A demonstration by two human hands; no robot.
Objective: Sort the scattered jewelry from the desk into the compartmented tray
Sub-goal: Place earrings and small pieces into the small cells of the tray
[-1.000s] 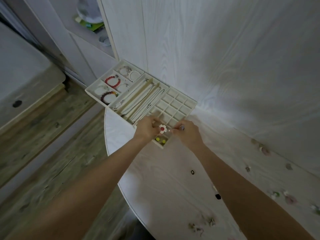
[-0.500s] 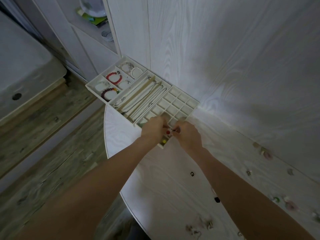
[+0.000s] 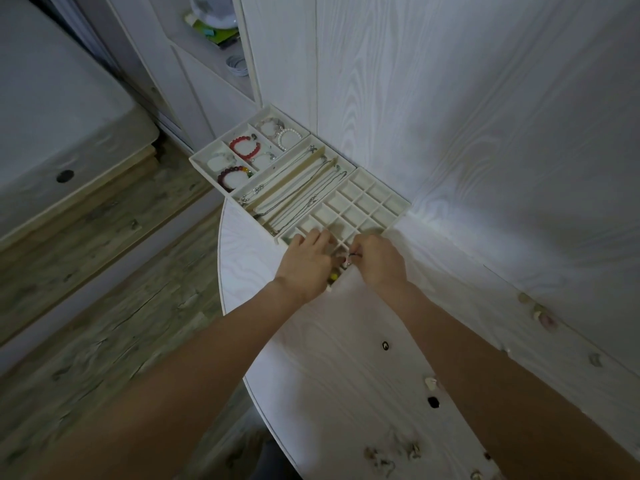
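White desk (image 3: 311,358), cream tray (image 3: 398,216) of square compartments.

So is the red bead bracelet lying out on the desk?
No, the red bead bracelet sits in a compartment at the far left end of the tray.

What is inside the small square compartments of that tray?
Most far squares of the tray look empty. A yellow-green piece shows near the left hand. Both hands, including the right hand, cover the nearest squares.
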